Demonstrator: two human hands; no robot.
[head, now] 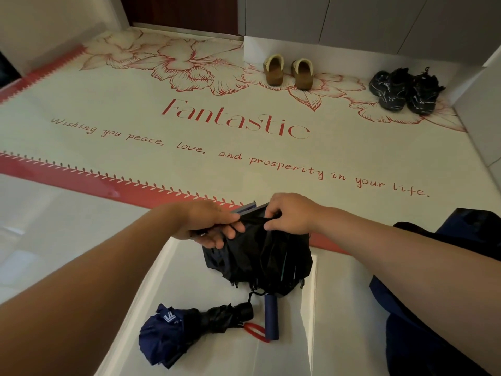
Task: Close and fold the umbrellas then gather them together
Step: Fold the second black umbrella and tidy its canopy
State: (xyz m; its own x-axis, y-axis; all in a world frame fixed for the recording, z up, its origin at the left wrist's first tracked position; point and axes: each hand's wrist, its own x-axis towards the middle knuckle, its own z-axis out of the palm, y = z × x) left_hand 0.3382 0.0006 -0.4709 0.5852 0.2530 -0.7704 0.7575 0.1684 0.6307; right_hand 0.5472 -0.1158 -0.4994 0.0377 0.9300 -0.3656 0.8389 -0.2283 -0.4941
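Holding: both hands are on the far, top end of the black umbrella (265, 256).
- Left hand (214, 226): fingers curled under and round the top of the canopy from the left.
- Right hand (291, 214): pinches a fold of black cloth from the right, knuckles up.
- The two hands are close together with a ridge of fabric between them.

Axis: the black umbrella runs far to near. Its top is at the hands, the loose, unwrapped canopy hangs below them, and the blue handle (271, 316) is nearest the person, low over the floor (67, 240). Contact with the floor cannot be told.

Judgement: the shaft is collapsed but the panels are not yet pleated or strapped. The next move turns on this axis, with one hand steadying the top while the other smooths the folds round the shaft. The right hand already has cloth in hand.

Second item: the navy umbrella (176, 332) lies folded on the floor, near and left of the blue handle. Its bunched canopy points near-left and its dark grip end points right. Its red loop (256, 332) is just beside the blue handle, so gathering needs only a short set-down.

Far: printed mat (217, 164), slippers (288, 71), black shoes (404, 89).
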